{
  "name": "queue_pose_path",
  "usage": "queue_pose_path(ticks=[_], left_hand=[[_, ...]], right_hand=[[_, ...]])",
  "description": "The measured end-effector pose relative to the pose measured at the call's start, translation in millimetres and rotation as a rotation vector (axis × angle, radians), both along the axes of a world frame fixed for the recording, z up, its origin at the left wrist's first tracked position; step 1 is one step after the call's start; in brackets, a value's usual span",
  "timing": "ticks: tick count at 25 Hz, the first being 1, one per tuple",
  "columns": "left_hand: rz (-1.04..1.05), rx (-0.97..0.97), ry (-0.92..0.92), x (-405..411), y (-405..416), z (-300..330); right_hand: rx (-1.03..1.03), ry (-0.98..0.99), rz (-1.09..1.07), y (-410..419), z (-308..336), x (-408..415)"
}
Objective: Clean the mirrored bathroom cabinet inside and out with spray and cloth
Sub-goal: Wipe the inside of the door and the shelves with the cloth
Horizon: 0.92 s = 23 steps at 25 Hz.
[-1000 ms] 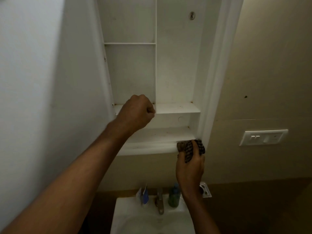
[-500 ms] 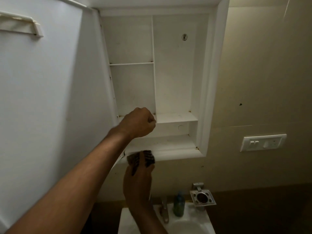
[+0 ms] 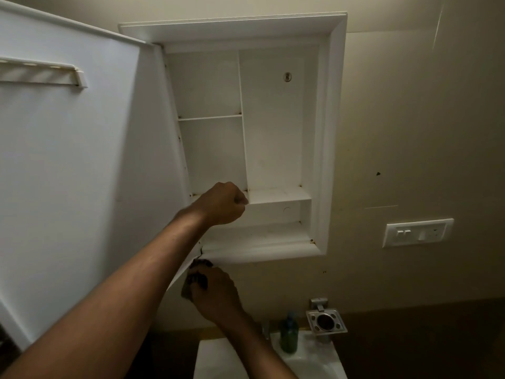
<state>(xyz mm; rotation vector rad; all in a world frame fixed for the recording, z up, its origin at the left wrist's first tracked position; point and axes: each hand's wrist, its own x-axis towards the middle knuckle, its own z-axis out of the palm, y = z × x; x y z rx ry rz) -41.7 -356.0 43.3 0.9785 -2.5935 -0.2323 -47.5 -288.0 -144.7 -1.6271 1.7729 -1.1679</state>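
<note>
Cabinet point(image 3: 332, 132), white, wall-mounted above sink point(image 3: 218, 359); door point(image 3: 76, 160) swung wide to left, inner face toward camera w/ small rail near its top. Interior: vertical divider, short shelf upper left, mid shelf, bottom ledge; nothing stored on any of them; faint specks at corner joints. Left hand point(image 3: 222, 203): fingers curled into a fist at front edge of mid shelf, just left of divider; whether it grips the shelf lip or only braces against it can't be told. Right hand point(image 3: 216, 294): below cabinet's lower-left corner, fingers bunched round dark cloth point(image 3: 197, 277), cloth pressed up against underside of bottom frame near hinge side. Spray bottle: none in either hand; green bottle point(image 3: 289, 335) on sink rim by tap may or may not be it, label unreadable. Step in hand, by judgement: wiping outer bottom edge/underside of frame, door open, i.e. exterior trim stage w/ interior looking mostly done. Next move likely calls for: sliding cloth along underside or up hinge-side edge w/ steady upward pressure, left hand as brace so cabinet & door don't shift; mirror face of door not visible from here, prob. yet to be checked.
</note>
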Motion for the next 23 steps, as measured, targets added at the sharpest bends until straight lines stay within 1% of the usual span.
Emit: queue_pose_path(ticks=[2,3,4,6,7,8,9,11,14,17,20,23], left_hand=[[-0.006,0.005,-0.023,2.7,0.9,2.4],[-0.009,0.005,-0.038,4.4,1.1,4.3],[-0.014,0.009,-0.051,6.6,1.2,5.7],[-0.017,0.010,-0.069,14.0,2.1,10.7],[-0.012,-0.002,-0.065,18.7,2.5,14.0],[-0.001,-0.028,-0.042,23.4,2.6,18.7],[0.015,-0.064,-0.002,28.2,2.6,24.9],[0.062,-0.162,0.096,36.5,4.6,40.9],[0.141,-0.404,0.241,46.5,12.6,70.0],[0.195,-0.621,0.429,59.5,18.8,104.4],[0.211,-0.756,0.582,69.6,20.4,137.8],[0.203,-0.858,0.625,70.4,18.4,170.7]], right_hand=[[0.079,0.066,0.121,12.1,-2.4,-16.8],[0.096,0.036,0.151,18.1,-2.8,-24.7],[0.110,-0.049,0.171,23.9,-3.1,-31.8],[0.138,-0.311,0.176,32.0,3.5,-44.0],[0.133,-0.395,0.160,34.9,10.2,-50.5],[0.095,-0.423,0.144,37.7,20.0,-57.2],[0.034,-0.411,0.130,40.8,32.5,-63.0],[-0.125,-0.316,0.099,46.4,60.1,-72.6],[-0.339,-0.212,0.053,50.8,100.7,-82.0],[-0.478,-0.159,0.014,51.1,145.8,-85.8],[-0.625,-0.063,-0.100,44.4,190.1,-89.6],[-0.784,0.100,-0.252,33.6,233.9,-86.0]])
